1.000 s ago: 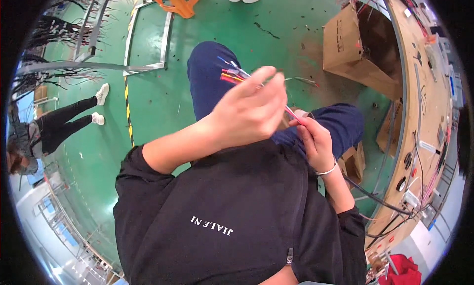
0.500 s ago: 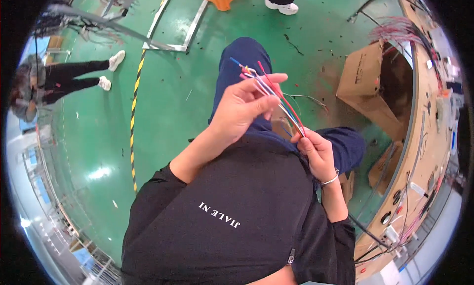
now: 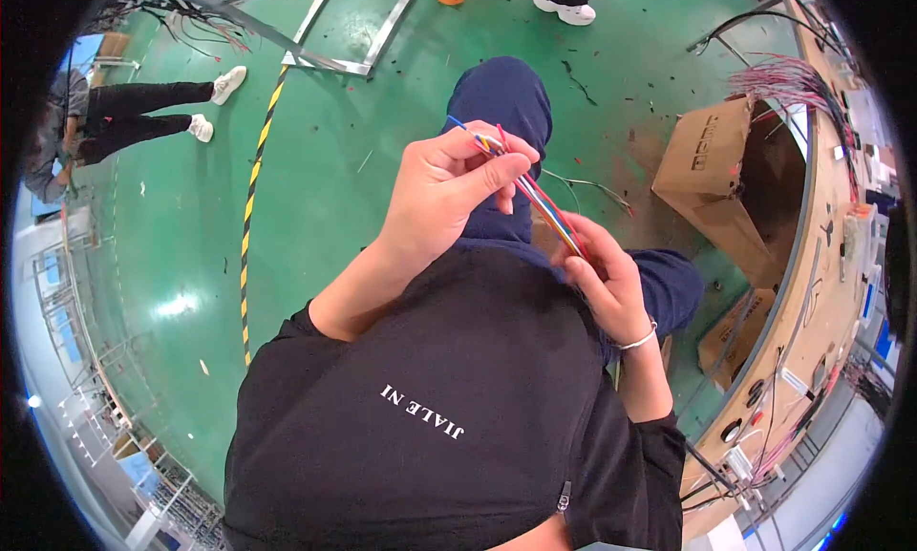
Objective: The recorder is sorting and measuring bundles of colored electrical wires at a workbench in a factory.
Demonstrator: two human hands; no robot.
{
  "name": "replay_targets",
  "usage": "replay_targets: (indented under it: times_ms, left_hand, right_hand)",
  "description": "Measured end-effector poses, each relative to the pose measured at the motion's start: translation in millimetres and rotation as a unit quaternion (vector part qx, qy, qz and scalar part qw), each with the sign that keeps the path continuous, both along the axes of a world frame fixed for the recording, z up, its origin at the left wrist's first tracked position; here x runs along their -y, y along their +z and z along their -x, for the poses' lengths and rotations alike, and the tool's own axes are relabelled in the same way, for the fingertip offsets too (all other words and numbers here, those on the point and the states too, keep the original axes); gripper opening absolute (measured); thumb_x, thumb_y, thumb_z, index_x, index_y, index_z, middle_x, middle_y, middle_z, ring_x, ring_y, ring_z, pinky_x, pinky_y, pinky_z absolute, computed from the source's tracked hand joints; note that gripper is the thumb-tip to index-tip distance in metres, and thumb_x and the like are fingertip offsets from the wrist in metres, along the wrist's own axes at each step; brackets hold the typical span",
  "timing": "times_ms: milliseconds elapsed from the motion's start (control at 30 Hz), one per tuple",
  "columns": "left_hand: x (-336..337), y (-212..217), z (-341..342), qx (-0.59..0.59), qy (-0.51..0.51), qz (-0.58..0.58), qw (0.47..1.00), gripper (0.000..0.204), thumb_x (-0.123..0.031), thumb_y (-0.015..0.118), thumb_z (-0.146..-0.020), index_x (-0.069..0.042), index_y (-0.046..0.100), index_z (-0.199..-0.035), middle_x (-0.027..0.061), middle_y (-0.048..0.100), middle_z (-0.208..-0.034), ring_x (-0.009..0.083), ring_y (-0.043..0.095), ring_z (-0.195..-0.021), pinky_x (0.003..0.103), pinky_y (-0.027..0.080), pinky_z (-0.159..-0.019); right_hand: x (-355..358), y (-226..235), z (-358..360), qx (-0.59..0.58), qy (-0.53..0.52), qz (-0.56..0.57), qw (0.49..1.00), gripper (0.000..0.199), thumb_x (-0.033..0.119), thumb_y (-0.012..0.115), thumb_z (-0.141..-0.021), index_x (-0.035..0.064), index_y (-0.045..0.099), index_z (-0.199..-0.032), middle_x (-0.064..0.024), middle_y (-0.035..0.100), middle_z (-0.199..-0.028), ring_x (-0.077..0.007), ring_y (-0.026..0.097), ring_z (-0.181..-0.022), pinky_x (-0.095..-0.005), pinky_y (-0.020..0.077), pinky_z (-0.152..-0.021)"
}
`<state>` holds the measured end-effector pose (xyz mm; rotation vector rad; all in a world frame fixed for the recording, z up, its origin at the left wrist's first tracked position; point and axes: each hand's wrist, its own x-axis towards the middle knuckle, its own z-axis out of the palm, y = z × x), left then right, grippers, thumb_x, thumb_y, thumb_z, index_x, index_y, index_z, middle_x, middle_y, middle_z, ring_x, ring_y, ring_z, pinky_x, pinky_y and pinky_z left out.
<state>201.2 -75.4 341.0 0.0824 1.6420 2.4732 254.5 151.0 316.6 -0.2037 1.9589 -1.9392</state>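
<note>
While the left hand (image 3: pixel 439 190) pinches the wires (image 3: pixel 547 207) near their upper end, the right hand (image 3: pixel 611 276) grasps them lower down. Clock centred on wires, 12 at top of view: left hand at 9, right hand between 4 and 5. Wires held over the lap, slanting from 11 to 5; red, white, blue and yellow seen. Blue and red tips project above the left hand; lower ends hidden by the right.

Bracelet (image 3: pixel 638 339) on right wrist, 5 o'clock. Black jacket (image 3: pixel 411 341) at 7. Blue trousers (image 3: pixel 501 97): one knee at 11, the other at 4.

On the green floor (image 3: pixel 325 188): loose wire (image 3: pixel 604 190) at 3, large open carton (image 3: pixel 702 155) at 2, smaller carton (image 3: pixel 735 331) at 4. Bench (image 3: pixel 833 193) beyond, at 3; pinkish wire bunch (image 3: pixel 778 78) near it, at 2.

Striped tape (image 3: pixel 250 226) at 9; metal frame (image 3: pixel 349 67) at 10; white shoe (image 3: pixel 576 14) at 12. Farthest noted: co-worker (image 3: pixel 143 100), dark trousers, between 9 and 10.
</note>
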Motion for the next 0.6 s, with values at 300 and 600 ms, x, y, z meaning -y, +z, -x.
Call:
replay_targets:
  times_ms: [300,600]
  left_hand:
    - [-22,16,10,-0.058,-0.088,-0.002,0.994,0.015,0.0,0.062,-0.09,0.007,0.067,-0.102,0.015,0.061,-0.105,0.0178,0.061,-0.074,0.028,0.052,-0.067]
    - [-81,31,39,0.022,-0.194,-0.053,0.979,0.016,-0.002,0.066,-0.089,0.007,0.067,-0.103,0.0081,0.065,-0.089,0.0137,0.063,-0.071,0.025,0.05,-0.065]
  right_hand:
    - [-11,7,1,-0.175,-0.082,-0.132,0.972,0.022,0.006,0.057,-0.095,-0.0045,0.064,-0.113,-0.0028,0.057,-0.079,-0.0101,0.05,-0.067,-0.0236,0.0404,-0.061]
    - [-40,23,-26,0.064,-0.173,0.114,0.976,0.024,0.019,0.059,-0.098,0.0009,0.068,-0.11,0.0072,0.053,-0.074,-0.0009,0.041,-0.062,-0.0168,0.0313,-0.056]
